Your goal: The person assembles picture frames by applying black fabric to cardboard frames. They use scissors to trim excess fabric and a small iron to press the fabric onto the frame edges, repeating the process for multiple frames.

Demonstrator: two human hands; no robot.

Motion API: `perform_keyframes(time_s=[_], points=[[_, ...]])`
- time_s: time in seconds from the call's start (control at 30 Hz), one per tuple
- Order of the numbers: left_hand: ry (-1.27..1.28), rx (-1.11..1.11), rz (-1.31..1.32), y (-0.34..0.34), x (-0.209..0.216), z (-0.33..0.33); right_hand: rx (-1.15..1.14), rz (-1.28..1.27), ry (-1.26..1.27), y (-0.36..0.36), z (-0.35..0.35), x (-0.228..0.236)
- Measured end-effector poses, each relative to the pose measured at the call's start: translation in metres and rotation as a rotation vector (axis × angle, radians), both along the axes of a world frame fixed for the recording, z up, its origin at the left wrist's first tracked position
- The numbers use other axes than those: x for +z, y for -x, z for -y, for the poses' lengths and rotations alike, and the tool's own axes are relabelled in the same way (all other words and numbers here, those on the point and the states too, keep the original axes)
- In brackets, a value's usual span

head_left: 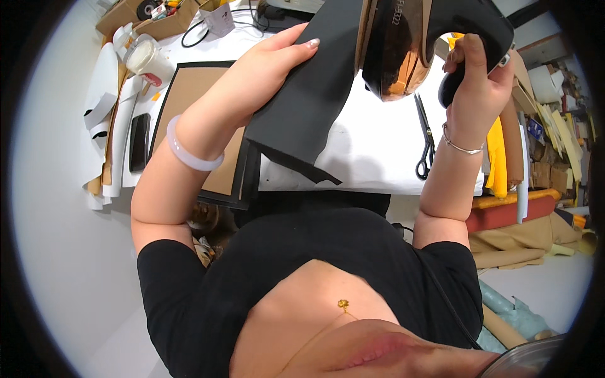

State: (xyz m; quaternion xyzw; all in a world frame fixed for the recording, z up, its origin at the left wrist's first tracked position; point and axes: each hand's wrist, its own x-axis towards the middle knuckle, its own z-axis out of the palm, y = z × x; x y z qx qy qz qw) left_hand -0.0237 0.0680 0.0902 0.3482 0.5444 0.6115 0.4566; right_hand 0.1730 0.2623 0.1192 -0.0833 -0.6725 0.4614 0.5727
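Observation:
In my left hand (268,72) is a black sheet (309,94) of matte material, lifted off the table. My thumb lies on top of it and my other fingers are hidden behind it. The sheet's near edge is ragged and hangs down toward me. My right hand (476,94) is wrapped round the handle of what looks like a clothes iron (400,38), with a glossy black and copper-brown body. The iron stands on edge, its flat face turned left toward the sheet. Whether the two touch, I cannot tell.
Black-handled scissors (427,142) lie on the white table (365,154) below the iron. Brown board and black sheets (195,94), a phone (139,142) and a lidded cup (150,62) are at the left. Yellow cloth (496,164) and material rolls (513,217) fill the right side.

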Motion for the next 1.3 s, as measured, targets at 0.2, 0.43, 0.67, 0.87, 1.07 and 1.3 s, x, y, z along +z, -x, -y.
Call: perform_keyframes(time_s=[0.2, 0.43, 0.67, 0.87, 1.07, 1.3], points=[[0.013, 0.022, -0.083, 0.002, -0.003, 0.000, 0.039, 0.093, 0.216, -0.013, -0.001, -0.088], [0.090, 0.040, -0.002, 0.006, -0.002, 0.016, -0.042, 0.017, 0.205, -0.055, 0.014, -0.076], [-0.004, 0.074, -0.001, -0.006, -0.007, 0.035, 0.011, -0.062, -0.086, -0.025, 0.046, -0.014], [0.021, 0.172, 0.036, -0.014, -0.001, 0.042, 0.111, -0.003, 0.007, -0.017, 0.055, -0.057], [-0.033, 0.073, 0.040, -0.010, -0.003, 0.040, 0.065, 0.124, 0.248, -0.033, 0.054, -0.115], [0.110, 0.049, 0.038, 0.008, 0.004, 0.030, -0.042, -0.244, 0.206, -0.037, -0.001, -0.056]])
